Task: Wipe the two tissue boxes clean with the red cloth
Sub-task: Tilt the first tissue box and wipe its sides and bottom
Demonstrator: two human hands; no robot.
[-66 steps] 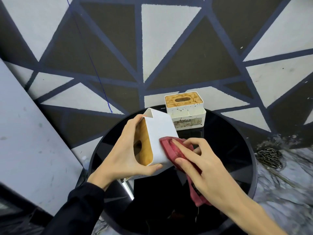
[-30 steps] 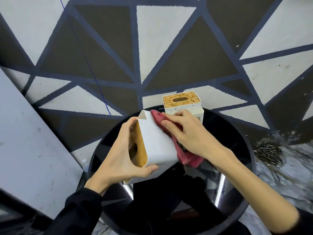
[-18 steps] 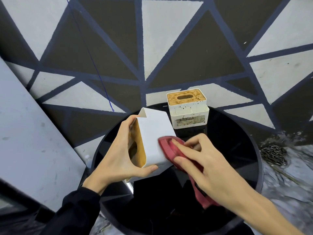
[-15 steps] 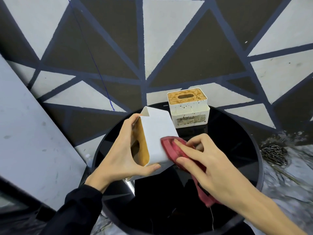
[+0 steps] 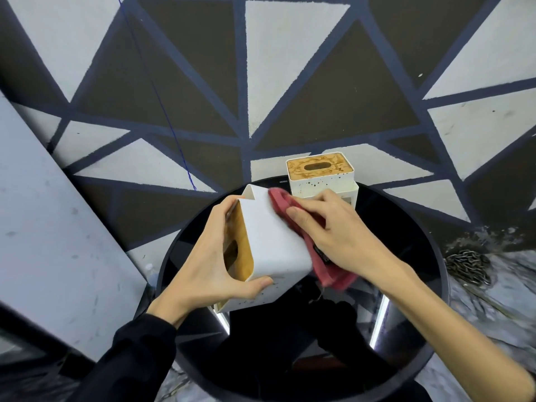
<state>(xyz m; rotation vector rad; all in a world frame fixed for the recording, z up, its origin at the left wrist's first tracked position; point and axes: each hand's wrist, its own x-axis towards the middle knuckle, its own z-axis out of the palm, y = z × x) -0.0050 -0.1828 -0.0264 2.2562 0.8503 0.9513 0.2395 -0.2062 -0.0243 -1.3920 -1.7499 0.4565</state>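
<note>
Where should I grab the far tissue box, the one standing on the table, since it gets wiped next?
Judging by its pose, take the far tissue box across its two white side walls, coming from above. It stands upright on the black table with its wooden slotted lid facing up, and its near wall is partly hidden behind the right hand holding the red cloth.

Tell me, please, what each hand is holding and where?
Left hand grips the tipped tissue box across its wooden lid end; right hand presses the red cloth on its side.
</note>
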